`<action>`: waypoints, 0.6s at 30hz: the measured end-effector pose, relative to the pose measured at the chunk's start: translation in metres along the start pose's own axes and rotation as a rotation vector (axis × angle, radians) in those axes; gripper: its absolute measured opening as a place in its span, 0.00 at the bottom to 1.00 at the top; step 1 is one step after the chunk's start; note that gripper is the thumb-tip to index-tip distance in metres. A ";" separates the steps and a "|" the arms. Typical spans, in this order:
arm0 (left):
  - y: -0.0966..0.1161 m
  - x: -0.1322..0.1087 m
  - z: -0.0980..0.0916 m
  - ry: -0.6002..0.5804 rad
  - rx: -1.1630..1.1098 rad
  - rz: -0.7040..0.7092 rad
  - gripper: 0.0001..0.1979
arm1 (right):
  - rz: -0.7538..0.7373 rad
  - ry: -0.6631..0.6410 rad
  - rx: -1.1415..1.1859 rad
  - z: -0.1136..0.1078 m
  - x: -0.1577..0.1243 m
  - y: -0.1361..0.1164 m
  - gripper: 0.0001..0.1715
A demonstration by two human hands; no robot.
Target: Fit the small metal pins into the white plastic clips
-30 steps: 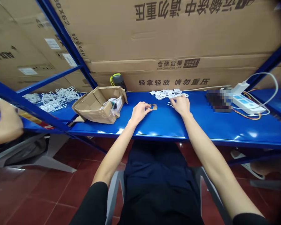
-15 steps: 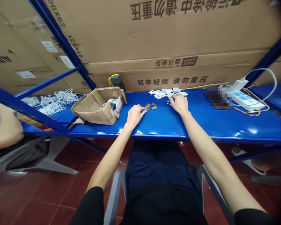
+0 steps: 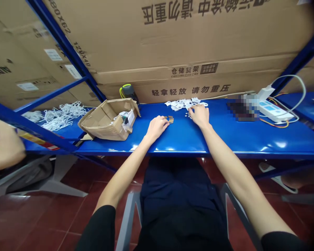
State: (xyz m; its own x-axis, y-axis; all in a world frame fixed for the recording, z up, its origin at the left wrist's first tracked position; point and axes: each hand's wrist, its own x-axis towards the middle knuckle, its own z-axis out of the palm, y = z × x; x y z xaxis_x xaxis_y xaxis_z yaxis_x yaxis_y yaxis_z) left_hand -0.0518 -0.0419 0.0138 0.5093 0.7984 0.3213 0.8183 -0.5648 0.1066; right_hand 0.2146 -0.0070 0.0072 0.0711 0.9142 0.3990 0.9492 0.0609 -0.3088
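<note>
My left hand [image 3: 157, 126] rests on the blue shelf top [image 3: 225, 139] with its fingers curled, the fingertips touching a few small brown pieces [image 3: 170, 119]. Whether it grips one is too small to tell. My right hand [image 3: 199, 114] lies further back, its fingers bent down onto tiny white round bits [image 3: 189, 114] at the near edge of a pile of white plastic parts [image 3: 183, 103]. Both forearms stretch out from black sleeves over my lap.
An open, torn cardboard box [image 3: 107, 119] with bags inside lies left of my left hand, a dark bottle [image 3: 128, 91] behind it. White hangers [image 3: 59, 113] are heaped far left. A power strip [image 3: 273, 109] with cables sits right. Big cartons form the back wall. Another person's arm [image 3: 5, 148] shows at left.
My left hand drew back slightly from the brown pieces, then reached forward to them again. My right hand stayed at the white parts. The view tilted a little.
</note>
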 end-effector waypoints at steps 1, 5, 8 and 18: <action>0.002 0.003 0.001 0.003 0.004 -0.001 0.13 | 0.001 0.003 0.002 0.000 0.000 0.000 0.29; 0.003 0.006 0.005 0.047 0.008 -0.013 0.13 | -0.006 0.038 0.015 0.002 0.002 0.002 0.29; 0.000 0.003 0.005 0.074 -0.002 -0.019 0.12 | -0.003 0.049 0.012 0.004 0.003 0.003 0.28; -0.011 0.028 0.005 0.096 -0.047 -0.146 0.19 | -0.166 -0.064 0.055 0.003 0.000 -0.005 0.26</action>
State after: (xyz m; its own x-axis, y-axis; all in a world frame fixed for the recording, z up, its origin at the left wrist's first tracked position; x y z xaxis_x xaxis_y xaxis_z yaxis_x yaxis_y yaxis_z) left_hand -0.0450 -0.0120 0.0170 0.3564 0.8501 0.3877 0.8672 -0.4554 0.2014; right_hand 0.2087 -0.0064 0.0067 -0.1062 0.9132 0.3934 0.9281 0.2330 -0.2904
